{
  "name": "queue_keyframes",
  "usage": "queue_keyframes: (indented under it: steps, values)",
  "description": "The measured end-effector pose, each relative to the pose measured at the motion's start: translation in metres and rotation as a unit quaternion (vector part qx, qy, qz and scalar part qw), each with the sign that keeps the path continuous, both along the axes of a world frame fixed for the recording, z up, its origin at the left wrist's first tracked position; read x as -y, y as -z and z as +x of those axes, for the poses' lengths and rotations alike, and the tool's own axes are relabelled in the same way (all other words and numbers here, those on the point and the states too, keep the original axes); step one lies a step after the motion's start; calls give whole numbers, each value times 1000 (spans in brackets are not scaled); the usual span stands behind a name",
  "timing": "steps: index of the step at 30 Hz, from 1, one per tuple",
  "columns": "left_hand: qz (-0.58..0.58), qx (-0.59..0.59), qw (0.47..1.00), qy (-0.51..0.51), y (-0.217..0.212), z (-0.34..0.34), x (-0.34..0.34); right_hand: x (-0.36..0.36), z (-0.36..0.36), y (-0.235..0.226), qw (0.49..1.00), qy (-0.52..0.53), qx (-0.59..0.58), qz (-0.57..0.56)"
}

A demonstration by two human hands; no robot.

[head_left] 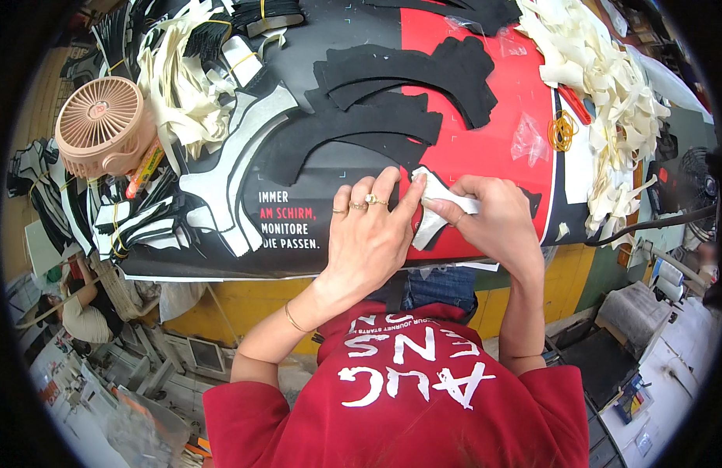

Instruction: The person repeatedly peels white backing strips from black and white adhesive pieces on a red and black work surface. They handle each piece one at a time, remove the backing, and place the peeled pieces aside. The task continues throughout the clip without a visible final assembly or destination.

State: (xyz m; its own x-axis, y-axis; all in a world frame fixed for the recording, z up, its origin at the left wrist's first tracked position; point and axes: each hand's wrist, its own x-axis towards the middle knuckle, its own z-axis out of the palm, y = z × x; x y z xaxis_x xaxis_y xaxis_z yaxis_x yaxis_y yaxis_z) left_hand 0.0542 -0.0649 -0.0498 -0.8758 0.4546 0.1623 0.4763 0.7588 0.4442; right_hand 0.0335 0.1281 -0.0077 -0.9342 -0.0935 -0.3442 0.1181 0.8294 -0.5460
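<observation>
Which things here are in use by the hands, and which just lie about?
In use: left hand, right hand, white strip, black piece under it.
Lying about: fan, rubber bands, cream strips, black cut shapes, marker.

Your hands work at the near table edge [220, 269]. Straight ahead, black curved cutouts [392, 93] block the reach fwd. Red sheet area [486, 148] btwn them & your right hand [490, 214] is mostly open. Left: grey-white pieces [236, 171] & pink fan [103, 125] crowd the way. Right: cream strip pile [611, 101], rubber bands [562, 131]
</observation>
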Motion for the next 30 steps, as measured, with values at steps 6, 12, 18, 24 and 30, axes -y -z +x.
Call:
queue_keyframes:
  steps: [6, 12, 18, 24, 30]
  values:
    - [2, 6, 1000, 2, -1, 0, 0, -10, 2, 4, 1000, -26, -5, -3]
    - [-10, 6, 1000, 9, -2, 1, 1, -6, 9, 11, 993, -30, -109, 16]
    - [-13, 20, 999, 22, -1, 2, 3, -2, 14, 13, 990, -24, -134, 45]
    - [-27, -5, 999, 20, 1, 2, 2, 0, 18, 14, 988, -18, -144, 52]
    - [-30, 1, 999, 12, -3, 3, 1, 4, 21, 16, 984, -9, -160, 71]
